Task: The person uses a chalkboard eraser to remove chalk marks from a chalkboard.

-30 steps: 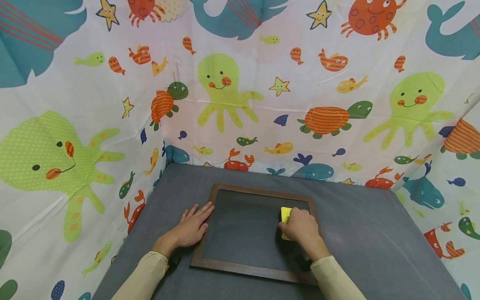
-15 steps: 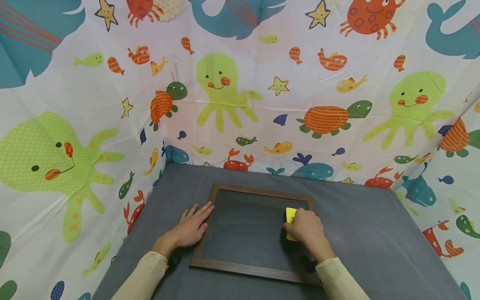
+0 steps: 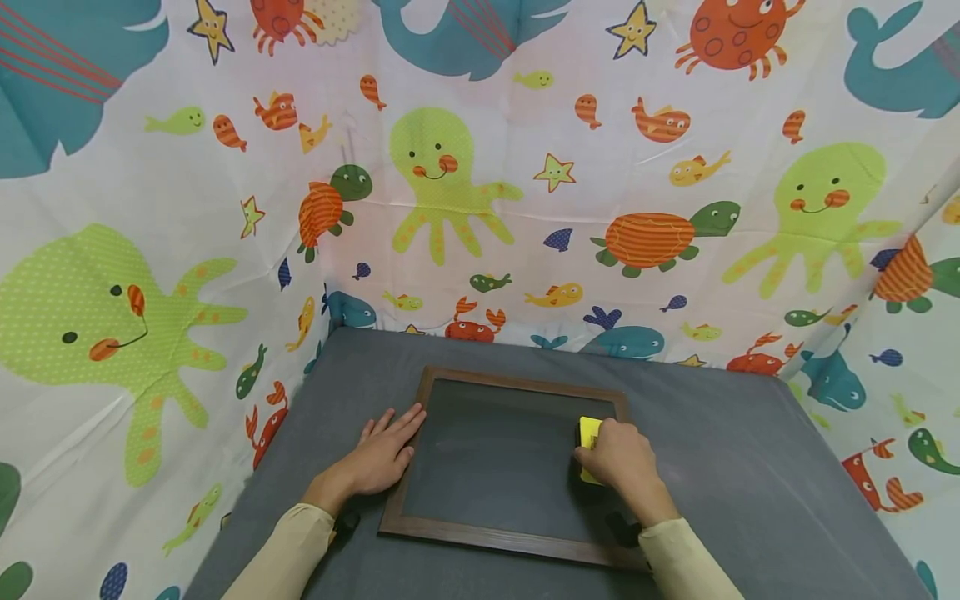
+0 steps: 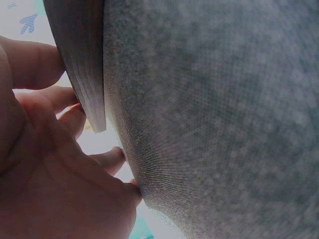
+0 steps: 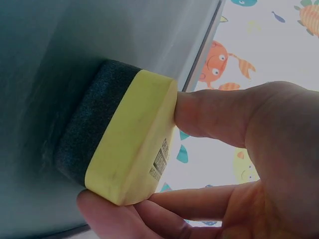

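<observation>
Blackboard eraser (image 5: 127,134) is grasped by right-hand fingers (image 5: 194,201) on the blackboard (image 3: 487,458), whose frame (image 3: 480,537) is touched by outstretched left-hand fingers (image 3: 403,427).

Yellow eraser (image 5: 129,142), foam (image 5: 97,122) against brown-framed blackboard (image 3: 495,458)

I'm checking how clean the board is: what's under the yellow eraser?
Below the yellow eraser sits its dark pad, then the blackboard. Whether marks remain directly beneath the pad can't be seen; it's covered.

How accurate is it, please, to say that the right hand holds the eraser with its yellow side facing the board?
Not quite: the right hand does hold the eraser, but its dark side faces the board, as the right wrist view shows.
</observation>
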{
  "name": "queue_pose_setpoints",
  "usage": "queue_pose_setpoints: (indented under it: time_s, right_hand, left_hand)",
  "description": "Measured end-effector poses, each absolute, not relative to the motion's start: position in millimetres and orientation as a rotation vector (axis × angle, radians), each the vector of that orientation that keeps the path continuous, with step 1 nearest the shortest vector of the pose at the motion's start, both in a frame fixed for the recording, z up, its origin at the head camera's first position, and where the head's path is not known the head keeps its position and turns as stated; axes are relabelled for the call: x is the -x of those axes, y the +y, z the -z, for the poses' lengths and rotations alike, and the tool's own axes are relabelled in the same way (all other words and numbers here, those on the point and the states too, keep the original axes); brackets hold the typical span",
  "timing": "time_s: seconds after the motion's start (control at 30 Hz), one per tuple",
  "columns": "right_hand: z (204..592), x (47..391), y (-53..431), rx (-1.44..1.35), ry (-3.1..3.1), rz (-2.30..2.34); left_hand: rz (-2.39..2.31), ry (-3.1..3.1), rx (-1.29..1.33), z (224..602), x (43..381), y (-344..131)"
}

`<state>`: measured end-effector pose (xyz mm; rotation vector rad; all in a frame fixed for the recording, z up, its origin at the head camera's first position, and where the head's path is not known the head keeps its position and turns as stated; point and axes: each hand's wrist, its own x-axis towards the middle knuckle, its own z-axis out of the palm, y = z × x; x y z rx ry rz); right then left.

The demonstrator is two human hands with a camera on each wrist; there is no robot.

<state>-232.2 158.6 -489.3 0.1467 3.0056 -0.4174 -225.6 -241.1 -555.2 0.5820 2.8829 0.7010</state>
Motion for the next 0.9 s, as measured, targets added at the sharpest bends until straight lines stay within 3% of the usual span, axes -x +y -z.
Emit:
queue_pose_setpoints:
  time_s: [0.9]
  right_hand:
    - [489.5,226.2,180.3,-0.191,2.988,0.432]
  left_hand:
    - [-0.712,2.880,-0.578,556.5,225.9,-240.5]
